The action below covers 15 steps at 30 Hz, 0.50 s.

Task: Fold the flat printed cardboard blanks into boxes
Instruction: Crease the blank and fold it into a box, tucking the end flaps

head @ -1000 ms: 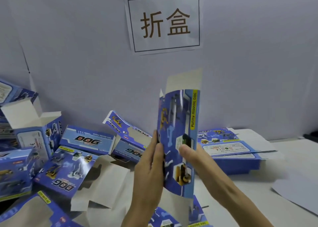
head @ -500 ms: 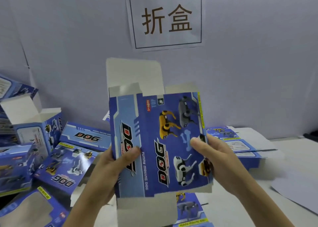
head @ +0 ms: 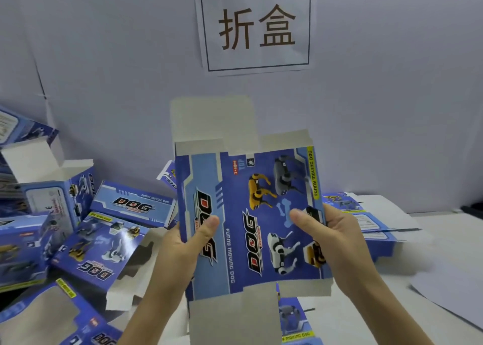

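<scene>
Left hand [head: 180, 250]: raised, thumb across the print, grip pinching blank's left edge.
Right hand [head: 332, 242]: raised, pinching right edge.
Blank [head: 248, 222]: above desk [head: 431, 240], print facing viewer, long axis vertical.

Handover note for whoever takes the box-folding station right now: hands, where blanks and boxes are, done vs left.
Left hand: grips the left edge of the held blank, thumb on the printed face.
Right hand: grips the right edge the same way.
Held blank: in the air, printed side to the camera, end flaps unfolded, not yet a box.
Done: folded boxes piled at left, some with flaps open.
Left: form this one and tuck its flaps, then the flat blanks stacked on the table at right.
</scene>
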Motion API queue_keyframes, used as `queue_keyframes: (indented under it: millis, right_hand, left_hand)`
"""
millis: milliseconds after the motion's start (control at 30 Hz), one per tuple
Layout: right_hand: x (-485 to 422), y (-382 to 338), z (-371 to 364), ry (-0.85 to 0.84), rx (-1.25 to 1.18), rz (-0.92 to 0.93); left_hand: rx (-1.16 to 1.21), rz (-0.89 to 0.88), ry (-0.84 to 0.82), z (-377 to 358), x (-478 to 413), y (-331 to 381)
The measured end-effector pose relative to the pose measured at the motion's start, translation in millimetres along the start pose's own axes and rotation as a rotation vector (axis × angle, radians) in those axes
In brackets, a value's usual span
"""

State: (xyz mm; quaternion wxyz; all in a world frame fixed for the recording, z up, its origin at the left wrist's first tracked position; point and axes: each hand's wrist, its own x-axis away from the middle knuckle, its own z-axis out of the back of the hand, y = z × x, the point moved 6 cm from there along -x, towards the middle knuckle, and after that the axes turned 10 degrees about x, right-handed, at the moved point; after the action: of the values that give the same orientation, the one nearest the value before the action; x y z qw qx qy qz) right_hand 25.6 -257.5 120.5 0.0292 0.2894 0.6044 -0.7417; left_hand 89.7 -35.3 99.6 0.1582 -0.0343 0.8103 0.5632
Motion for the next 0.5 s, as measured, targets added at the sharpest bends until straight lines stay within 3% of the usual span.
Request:
queue_keyframes:
  millis: [133, 500]
  right_hand:
    - [-1.6, 3.2, -1.2, -0.093, -0.035, -0.060]
    - [-0.8, 2.8, 1.9, -0.009, -0.045, -0.073]
  left_hand:
    - [-0.016, 0.029, -0.018, 0.1, -0.9, -2.4]
    - [-0.046, -0.066, 0.010, -2.1, 2.7, 3.3]
